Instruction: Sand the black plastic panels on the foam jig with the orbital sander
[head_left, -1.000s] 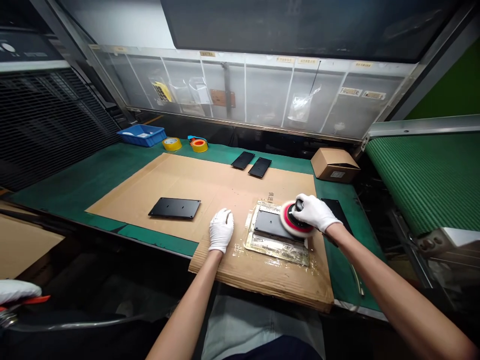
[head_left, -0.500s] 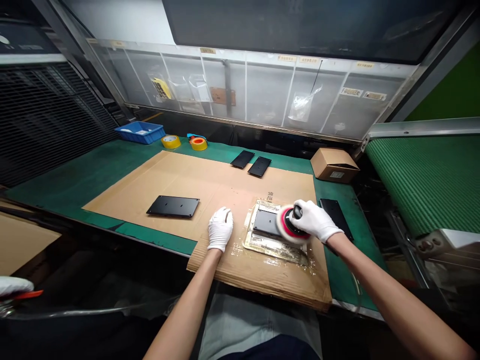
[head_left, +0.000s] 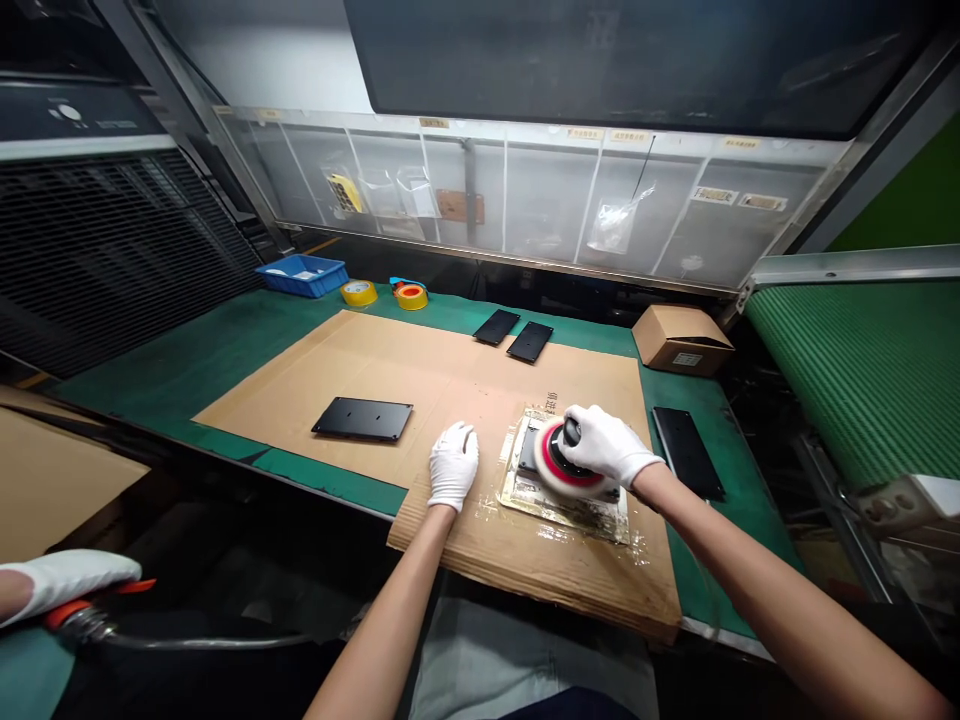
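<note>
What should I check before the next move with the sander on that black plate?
1. Right hand grip on the sander: closed over the top, ok.
2. Sander pad flat on the black plate: cannot tell, the hand hides the far side.
3. Plate inside the taped frame: ok.
4. Left hand apart from the pad: flat on the cardboard, ok.
5. Spare plate beside the right forearm: apart from the sander, ok.

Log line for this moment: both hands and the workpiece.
left hand: palm down on brown cardboard sheet | right hand: fingers gripping round red-and-white polishing tool | tool: on black flat plate
</note>
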